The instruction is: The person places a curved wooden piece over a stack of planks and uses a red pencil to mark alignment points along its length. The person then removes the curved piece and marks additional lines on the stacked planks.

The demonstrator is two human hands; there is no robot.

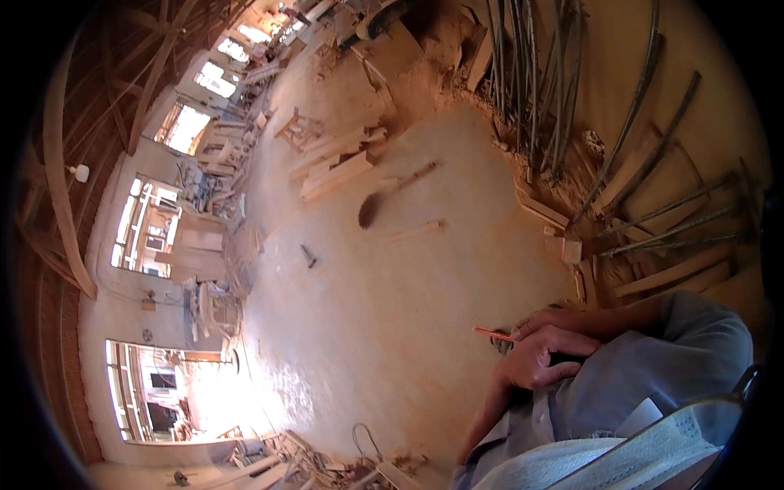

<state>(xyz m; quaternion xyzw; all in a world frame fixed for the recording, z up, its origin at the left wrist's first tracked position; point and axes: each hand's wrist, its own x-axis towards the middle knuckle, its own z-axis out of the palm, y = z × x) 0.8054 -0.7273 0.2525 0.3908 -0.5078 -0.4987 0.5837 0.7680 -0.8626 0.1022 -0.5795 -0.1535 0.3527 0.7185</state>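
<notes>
At the lower right, my hands are together in front of my grey shirt (629, 376). My right hand (533, 322) is closed, and a thin red pencil (492, 334) sticks out from its fingers toward the left. Across the right wrist lies my left hand (535, 359), its thumb apart from its bent fingers and nothing seen in it. It partly covers the right hand, so the pencil's held end is hidden. A pale, woven-textured cloth (621, 453) shows at the bottom edge below the shirt.
On the dusty floor (384, 294) lie a hammer-like tool (308, 256), a long-handled shovel-like tool (371, 208) and stacked timber (336, 175). Dark poles (535, 90) lean at the upper right, above wood offcuts (563, 245). More lumber (216, 237) lines the windowed wall; scraps (302, 461) lie below.
</notes>
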